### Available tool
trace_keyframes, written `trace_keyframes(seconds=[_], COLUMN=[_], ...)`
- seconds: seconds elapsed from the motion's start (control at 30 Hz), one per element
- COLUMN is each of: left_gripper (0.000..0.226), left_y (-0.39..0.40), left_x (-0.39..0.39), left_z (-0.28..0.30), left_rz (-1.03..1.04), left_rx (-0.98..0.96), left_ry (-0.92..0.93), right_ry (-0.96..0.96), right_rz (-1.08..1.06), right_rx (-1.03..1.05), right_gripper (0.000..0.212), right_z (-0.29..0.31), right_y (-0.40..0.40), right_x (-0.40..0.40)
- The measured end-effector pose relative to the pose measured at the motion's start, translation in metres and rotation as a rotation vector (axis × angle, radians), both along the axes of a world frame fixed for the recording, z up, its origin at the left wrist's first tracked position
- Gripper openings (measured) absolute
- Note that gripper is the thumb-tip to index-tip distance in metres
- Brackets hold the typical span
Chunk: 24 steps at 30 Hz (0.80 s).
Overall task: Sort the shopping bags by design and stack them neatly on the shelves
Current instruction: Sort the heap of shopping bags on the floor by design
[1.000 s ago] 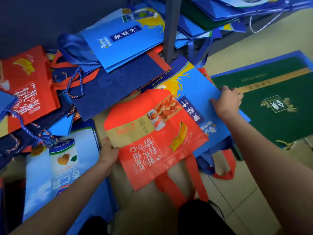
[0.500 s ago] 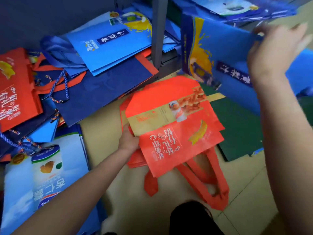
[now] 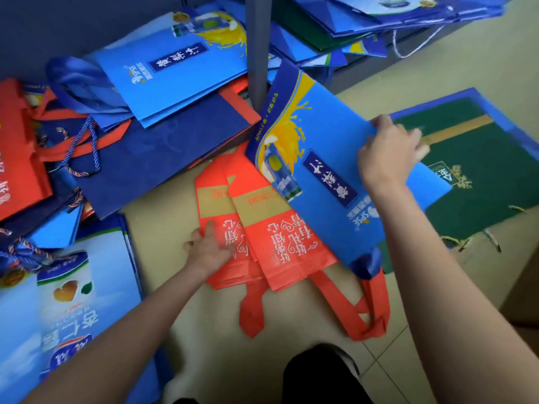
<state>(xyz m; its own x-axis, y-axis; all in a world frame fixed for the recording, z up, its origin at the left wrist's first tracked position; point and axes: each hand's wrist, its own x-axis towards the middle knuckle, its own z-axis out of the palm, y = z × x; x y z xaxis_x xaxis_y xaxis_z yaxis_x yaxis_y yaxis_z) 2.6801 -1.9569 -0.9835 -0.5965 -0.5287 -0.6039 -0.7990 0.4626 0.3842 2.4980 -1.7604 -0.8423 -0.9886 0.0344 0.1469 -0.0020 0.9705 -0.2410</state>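
Two red fabric bags (image 3: 280, 246) with white lettering and red handles lie overlapped on the floor in front of me. My left hand (image 3: 207, 247) presses flat on the left one. A bright blue bag (image 3: 320, 170) with a yellow splash and a can picture lies slanted across the red bags and a dark green bag (image 3: 481, 158). My right hand (image 3: 388, 153) grips the blue bag at its upper right edge; the hand is blurred.
A grey shelf post (image 3: 256, 53) stands behind the bags. Matching blue bags (image 3: 175, 77) lie over a navy bag (image 3: 163, 158) at the left, with a red bag (image 3: 17, 158) and a pale blue bag (image 3: 73, 287). More bags (image 3: 393, 13) sit on the shelf.
My right hand lifted the blue bag off the floor, then brought it down across the red bags and green bag. A second red bag now shows beside the first, under my left hand.
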Motion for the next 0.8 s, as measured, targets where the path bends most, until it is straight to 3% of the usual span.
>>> trace_keyframes(seconds=[0.13, 0.2, 0.33, 0.5, 0.63, 0.8], left_gripper=[0.091, 0.091, 0.068, 0.060, 0.068, 0.070], left_y=[0.020, 0.029, 0.028, 0.029, 0.024, 0.014], left_x=[-0.027, -0.045, -0.061, -0.062, -0.055, -0.029], left_z=[0.003, 0.005, 0.020, 0.027, 0.035, 0.022], left_rz=[-0.032, -0.022, -0.008, -0.062, 0.193, 0.147], left_rx=[0.131, 0.282, 0.595, 0.665, 0.623, 0.534], left_ry=[0.041, 0.160, 0.284, 0.332, 0.411, 0.316], right_ry=[0.022, -0.001, -0.035, 0.003, -0.325, -0.772], right_rz=[-0.081, -0.104, -0.181, -0.283, -0.178, -0.269], right_rx=[-0.077, -0.155, -0.325, -0.609, -0.717, -0.761], right_gripper=[0.038, 0.036, 0.036, 0.023, 0.025, 0.034], right_z=[-0.003, -0.003, 0.005, 0.019, -0.004, -0.076], right_y=[0.019, 0.028, 0.052, 0.079, 0.065, 0.061], right_x=[-0.006, -0.009, -0.013, -0.045, -0.045, 0.026])
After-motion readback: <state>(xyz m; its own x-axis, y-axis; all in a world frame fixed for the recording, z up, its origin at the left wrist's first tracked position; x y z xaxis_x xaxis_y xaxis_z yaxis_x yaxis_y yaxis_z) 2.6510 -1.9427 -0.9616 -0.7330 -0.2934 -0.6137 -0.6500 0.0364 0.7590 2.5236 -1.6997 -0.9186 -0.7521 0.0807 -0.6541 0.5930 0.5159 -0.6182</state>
